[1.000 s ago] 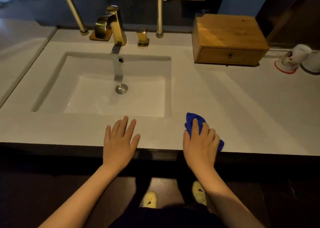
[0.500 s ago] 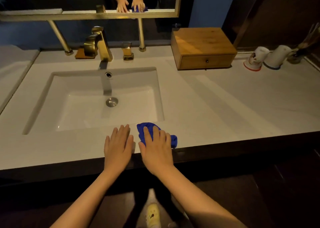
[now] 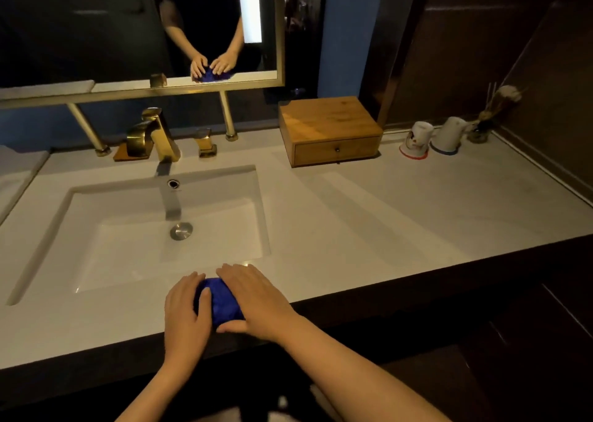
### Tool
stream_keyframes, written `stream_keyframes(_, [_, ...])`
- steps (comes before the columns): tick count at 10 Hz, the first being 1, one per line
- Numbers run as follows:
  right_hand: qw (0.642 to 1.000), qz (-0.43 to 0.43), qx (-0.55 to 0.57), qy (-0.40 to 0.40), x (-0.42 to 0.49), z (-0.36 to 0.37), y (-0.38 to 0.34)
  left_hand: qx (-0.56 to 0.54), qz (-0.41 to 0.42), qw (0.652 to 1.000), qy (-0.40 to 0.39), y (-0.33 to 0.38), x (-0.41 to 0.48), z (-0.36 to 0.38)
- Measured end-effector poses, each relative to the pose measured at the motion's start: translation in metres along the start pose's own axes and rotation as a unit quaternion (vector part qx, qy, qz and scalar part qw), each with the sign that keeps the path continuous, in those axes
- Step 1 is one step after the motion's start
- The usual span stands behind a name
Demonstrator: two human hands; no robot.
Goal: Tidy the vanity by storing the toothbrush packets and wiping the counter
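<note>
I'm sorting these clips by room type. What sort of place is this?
A bathroom vanity, probably in a home or hotel. A white rectangular undermount sink sits in a pale stone counter under a gold-coloured faucet, with a gold-framed wall mirror above. Two upturned white cups stand at the right.

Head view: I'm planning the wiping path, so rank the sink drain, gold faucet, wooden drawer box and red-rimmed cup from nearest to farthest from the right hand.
From the right hand:
1. Sink drain, in the basin ahead-left.
2. Gold faucet, behind the basin.
3. Wooden drawer box, back centre-right; too close to call against the faucet.
4. Red-rimmed cup, far right.
</note>
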State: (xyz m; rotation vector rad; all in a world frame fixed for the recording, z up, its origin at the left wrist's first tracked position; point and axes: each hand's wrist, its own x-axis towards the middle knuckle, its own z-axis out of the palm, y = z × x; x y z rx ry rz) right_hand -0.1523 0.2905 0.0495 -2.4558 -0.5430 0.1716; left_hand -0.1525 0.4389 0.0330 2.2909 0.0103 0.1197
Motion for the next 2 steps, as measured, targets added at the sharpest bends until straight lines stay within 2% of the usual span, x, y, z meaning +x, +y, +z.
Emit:
stream_keyframes(1, [0.998,0.025,-0.033,0.043,-0.019,-0.01,0.013,0.021,0.075,0.997,0.026,0.023,-0.005,0.004])
stream_keyframes(2, [0.995,0.089,-0.017,0.033,-0.046,-0.023,0.023,-0.015,0.176,0.984,0.024,0.051,-0.013,0.013])
